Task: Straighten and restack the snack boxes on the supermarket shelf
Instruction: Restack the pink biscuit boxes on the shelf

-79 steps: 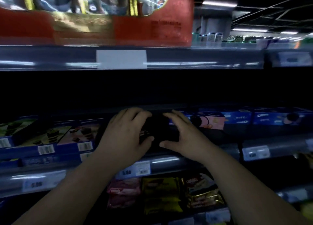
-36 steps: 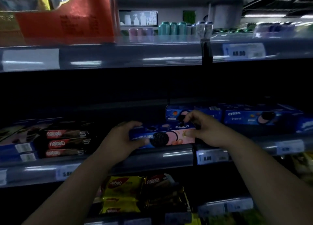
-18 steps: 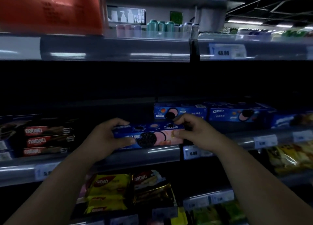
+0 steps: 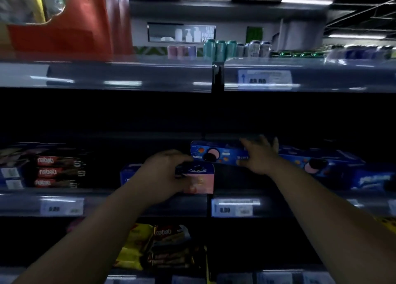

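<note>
The left hand (image 4: 165,172) has its fingers curled over the top of a blue-and-pink snack box (image 4: 201,181) and grips it. This box stands at the front edge of the middle shelf (image 4: 128,202), just above and to the left of the white price tag (image 4: 232,207). The right hand (image 4: 259,155) is stretched out, with the fingers spread and nearly straight. It lies on the right end of a second blue cookie box (image 4: 216,154) and touches it; as far as the blur lets me see, it does not close round it. That box lies above the tag and deeper in the shelf, behind the first box. More blue boxes (image 4: 317,163) stand above and to the right of the tag. Far to the left of the tag is a stack of dark wafer packs (image 4: 57,172), and below it to the left are yellow packets (image 4: 135,249). High above the tag stand cans (image 4: 220,48).
</note>
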